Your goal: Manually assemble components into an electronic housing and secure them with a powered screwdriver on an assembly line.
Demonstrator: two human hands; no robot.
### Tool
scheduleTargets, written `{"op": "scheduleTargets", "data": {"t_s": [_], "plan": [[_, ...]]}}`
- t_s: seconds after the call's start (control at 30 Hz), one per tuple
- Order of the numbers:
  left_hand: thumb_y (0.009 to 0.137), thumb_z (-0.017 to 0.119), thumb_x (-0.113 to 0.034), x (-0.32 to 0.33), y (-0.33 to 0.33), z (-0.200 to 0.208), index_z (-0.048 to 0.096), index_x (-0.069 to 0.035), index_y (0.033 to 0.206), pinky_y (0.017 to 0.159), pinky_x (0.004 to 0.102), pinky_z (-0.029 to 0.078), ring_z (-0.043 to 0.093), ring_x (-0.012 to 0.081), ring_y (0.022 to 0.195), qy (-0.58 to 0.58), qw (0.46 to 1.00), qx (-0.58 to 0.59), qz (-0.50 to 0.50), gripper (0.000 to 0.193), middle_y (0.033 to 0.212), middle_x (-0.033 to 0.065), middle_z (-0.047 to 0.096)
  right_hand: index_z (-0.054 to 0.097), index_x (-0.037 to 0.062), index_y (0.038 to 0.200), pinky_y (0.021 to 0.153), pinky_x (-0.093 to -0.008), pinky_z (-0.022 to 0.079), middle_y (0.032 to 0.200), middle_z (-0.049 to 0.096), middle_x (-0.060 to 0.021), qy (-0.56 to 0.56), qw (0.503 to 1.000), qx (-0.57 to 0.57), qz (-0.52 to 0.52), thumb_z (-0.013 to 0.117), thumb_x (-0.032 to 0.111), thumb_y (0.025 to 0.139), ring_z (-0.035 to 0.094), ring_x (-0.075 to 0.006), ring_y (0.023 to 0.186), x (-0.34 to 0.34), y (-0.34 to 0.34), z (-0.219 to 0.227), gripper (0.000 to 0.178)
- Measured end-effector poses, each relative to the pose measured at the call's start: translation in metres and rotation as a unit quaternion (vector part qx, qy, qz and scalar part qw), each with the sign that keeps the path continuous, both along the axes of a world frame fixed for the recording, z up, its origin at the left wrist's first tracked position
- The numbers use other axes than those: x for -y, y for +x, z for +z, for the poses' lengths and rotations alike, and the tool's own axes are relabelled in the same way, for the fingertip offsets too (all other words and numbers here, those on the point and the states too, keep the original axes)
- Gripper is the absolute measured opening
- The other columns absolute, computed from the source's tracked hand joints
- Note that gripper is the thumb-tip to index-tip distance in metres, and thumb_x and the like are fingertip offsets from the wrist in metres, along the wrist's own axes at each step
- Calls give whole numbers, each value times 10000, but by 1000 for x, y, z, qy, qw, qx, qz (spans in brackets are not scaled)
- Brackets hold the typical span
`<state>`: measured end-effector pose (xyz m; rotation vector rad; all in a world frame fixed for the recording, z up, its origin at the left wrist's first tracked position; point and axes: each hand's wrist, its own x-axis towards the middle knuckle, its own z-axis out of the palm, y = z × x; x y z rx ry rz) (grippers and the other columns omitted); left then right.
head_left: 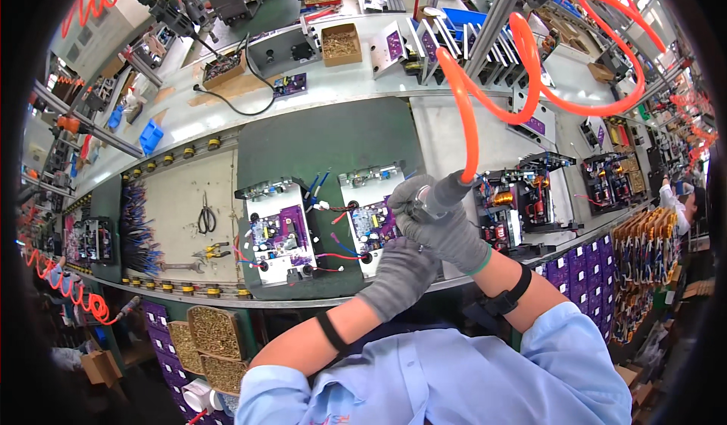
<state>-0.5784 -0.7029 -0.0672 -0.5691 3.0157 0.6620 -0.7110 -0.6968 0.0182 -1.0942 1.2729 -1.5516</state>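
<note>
My right hand (450, 232), in a grey glove, is wrapped round a grey air screwdriver (447, 195) fed by an orange coiled hose (471, 141). Just below it my gloved left hand (401, 273) has its fingers drawn together; what they pinch, if anything, is hidden. Both hands are over the right edge of a metal chassis with a purple circuit board (371, 224), covering part of it. A second chassis with a purple board (282, 232) lies to its left on the same dark green mat (326, 141). Red and blue wires stick out from both.
Left of the mat are pliers (216, 251), a wrench (180, 267), black-handled scissors (206, 219) and a bundle of blue wires (138, 232). Assembled units (530, 198) stand at the right. Boxes of screws (216, 334) sit below the bench edge, and a cardboard box (341, 45) lies beyond.
</note>
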Motion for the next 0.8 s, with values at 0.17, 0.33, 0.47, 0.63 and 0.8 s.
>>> {"op": "scheduleTargets", "data": {"t_s": [0.17,0.33,0.47,0.63,0.8], "plan": [[939,605,-464,-8,-19,-52,609,-167,1326,1010,563,420,547,348,1279,-16,999,-20,29,488,1372,173,594,633,77,1140,883,-317,556,1064,695,-66,6,982,-189,20,799,-13,761,671,-161,972,-2,7,10,424],[942,602,-496,-9,-17,-44,561,-161,1396,1110,489,384,476,302,1361,112,989,46,83,565,1409,137,567,647,68,1144,866,-310,550,1052,692,-55,-33,989,-136,41,818,20,791,653,-135,949,-5,15,10,396],[931,610,-510,-9,-13,-44,553,-163,1407,1135,458,371,457,274,1383,235,961,25,142,592,1414,127,561,631,64,1173,879,-298,547,1083,680,-36,0,998,-61,29,793,-6,817,642,-115,975,-9,9,7,397],[924,619,-408,5,-19,-4,675,-98,1279,1029,502,464,674,334,1097,18,984,174,-25,475,1150,171,721,629,59,1147,900,-274,540,1124,664,-31,-13,999,33,11,735,-61,837,633,-92,1025,-3,-14,3,349],[936,594,-423,3,-13,-14,752,-99,1062,904,518,509,709,355,903,-42,998,39,-7,381,947,141,756,623,66,1124,895,-277,543,1096,656,-23,-14,999,20,33,721,-64,838,630,-110,1011,-1,-18,-1,328]]}}
